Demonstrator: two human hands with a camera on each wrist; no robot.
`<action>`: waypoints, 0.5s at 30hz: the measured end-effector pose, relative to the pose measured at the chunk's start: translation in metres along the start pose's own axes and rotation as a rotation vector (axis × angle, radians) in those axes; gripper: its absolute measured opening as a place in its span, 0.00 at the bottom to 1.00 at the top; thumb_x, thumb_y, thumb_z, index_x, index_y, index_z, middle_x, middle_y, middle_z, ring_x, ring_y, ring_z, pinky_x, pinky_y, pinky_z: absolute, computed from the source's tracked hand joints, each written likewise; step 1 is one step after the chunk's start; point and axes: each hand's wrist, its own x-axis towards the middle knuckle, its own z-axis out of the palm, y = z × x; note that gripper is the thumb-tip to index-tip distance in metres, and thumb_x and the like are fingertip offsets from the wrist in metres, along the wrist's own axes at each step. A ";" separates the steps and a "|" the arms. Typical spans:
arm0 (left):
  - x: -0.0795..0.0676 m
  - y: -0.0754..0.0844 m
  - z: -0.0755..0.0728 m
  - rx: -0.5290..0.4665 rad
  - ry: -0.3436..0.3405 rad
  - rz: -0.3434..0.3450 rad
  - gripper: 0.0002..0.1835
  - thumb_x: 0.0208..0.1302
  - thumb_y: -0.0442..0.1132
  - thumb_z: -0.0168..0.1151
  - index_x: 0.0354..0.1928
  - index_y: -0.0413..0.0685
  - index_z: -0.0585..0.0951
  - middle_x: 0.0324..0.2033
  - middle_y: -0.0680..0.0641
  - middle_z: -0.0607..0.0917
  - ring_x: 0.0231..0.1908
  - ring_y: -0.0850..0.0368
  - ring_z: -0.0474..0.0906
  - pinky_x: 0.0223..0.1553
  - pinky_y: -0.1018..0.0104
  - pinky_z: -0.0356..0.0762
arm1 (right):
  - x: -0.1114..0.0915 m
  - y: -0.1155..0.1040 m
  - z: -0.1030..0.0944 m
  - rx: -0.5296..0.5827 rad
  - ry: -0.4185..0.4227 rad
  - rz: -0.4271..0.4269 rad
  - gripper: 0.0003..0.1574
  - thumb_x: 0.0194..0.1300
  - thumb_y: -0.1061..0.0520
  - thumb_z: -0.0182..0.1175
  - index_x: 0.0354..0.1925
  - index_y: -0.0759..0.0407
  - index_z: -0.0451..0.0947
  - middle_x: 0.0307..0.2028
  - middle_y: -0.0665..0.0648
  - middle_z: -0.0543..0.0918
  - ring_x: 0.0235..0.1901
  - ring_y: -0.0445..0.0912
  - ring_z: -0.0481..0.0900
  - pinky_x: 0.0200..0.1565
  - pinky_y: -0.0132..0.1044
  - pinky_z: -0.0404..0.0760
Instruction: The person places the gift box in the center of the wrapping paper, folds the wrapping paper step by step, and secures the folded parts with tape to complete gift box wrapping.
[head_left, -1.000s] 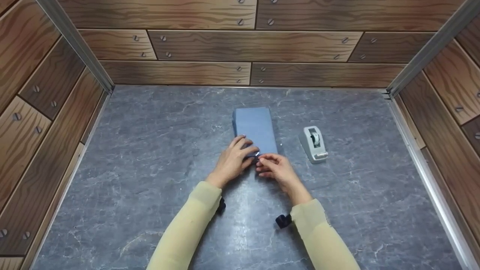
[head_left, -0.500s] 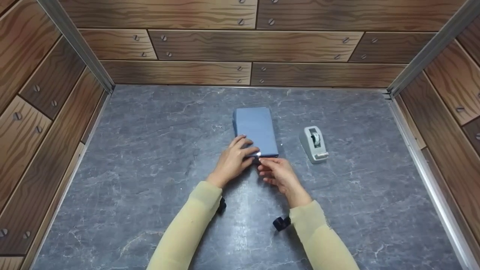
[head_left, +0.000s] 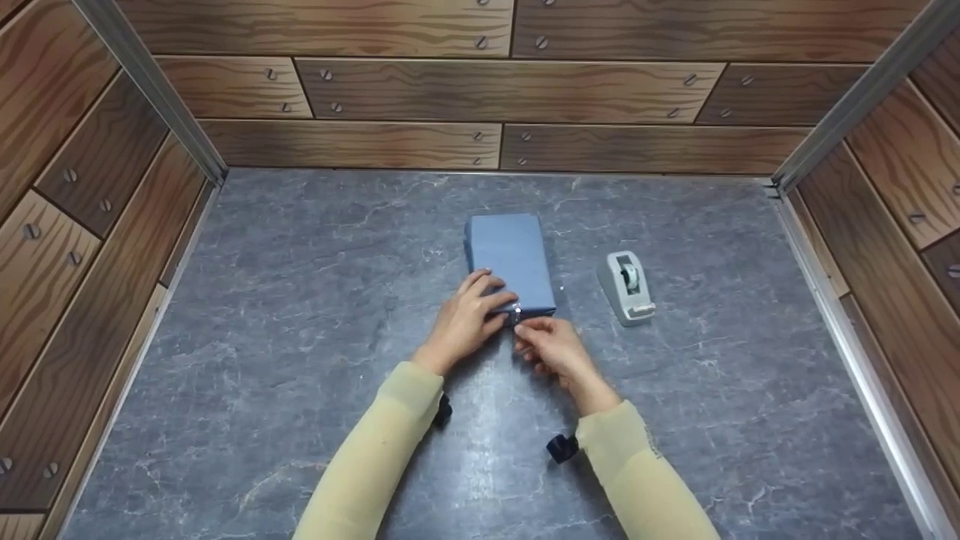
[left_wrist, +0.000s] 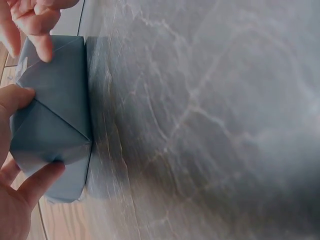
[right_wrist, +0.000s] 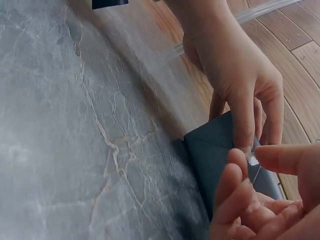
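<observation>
A box wrapped in blue paper (head_left: 514,251) lies flat on the grey marbled table, its folded end flaps (left_wrist: 60,107) towards me. My left hand (head_left: 469,319) grips its near left corner, thumb against the folded end and fingers on the top and side. At the middle of the near end, a short strip of clear tape (right_wrist: 252,158) runs from the top edge down over the folds. My right hand (head_left: 555,349) pinches the lower end of this strip between thumb and forefinger, its other fingers curled below.
To the right of the box stands a light grey tape dispenser (head_left: 630,289) with a roll in it. Wood-patterned walls (head_left: 499,94) close off the back and both sides of the table (head_left: 315,247). Metal rails line the corners.
My right hand has moved slightly down and towards me, drawing the tape strip over the box's near edge. The left hand and the box have stayed in place.
</observation>
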 end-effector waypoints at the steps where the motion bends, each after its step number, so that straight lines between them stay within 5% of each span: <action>1: 0.000 0.000 0.000 0.001 0.001 0.000 0.15 0.59 0.46 0.61 0.49 0.62 0.80 0.52 0.52 0.73 0.62 0.51 0.58 0.46 0.55 0.73 | 0.001 0.000 0.001 -0.012 0.016 -0.019 0.17 0.60 0.52 0.60 0.45 0.59 0.78 0.29 0.61 0.82 0.21 0.45 0.76 0.16 0.34 0.71; 7: -0.001 0.000 0.000 0.001 -0.004 -0.003 0.15 0.60 0.46 0.60 0.49 0.62 0.80 0.52 0.52 0.73 0.62 0.51 0.58 0.44 0.56 0.75 | 0.005 0.001 0.004 -0.037 0.072 -0.096 0.13 0.58 0.53 0.62 0.38 0.60 0.81 0.30 0.61 0.81 0.21 0.48 0.76 0.17 0.37 0.71; 15: 0.000 0.000 0.000 -0.005 -0.025 -0.017 0.14 0.61 0.47 0.58 0.50 0.64 0.79 0.53 0.53 0.72 0.63 0.53 0.56 0.42 0.56 0.75 | 0.006 -0.003 0.002 -0.087 0.092 -0.081 0.12 0.57 0.53 0.63 0.36 0.60 0.82 0.29 0.62 0.81 0.23 0.50 0.77 0.19 0.38 0.73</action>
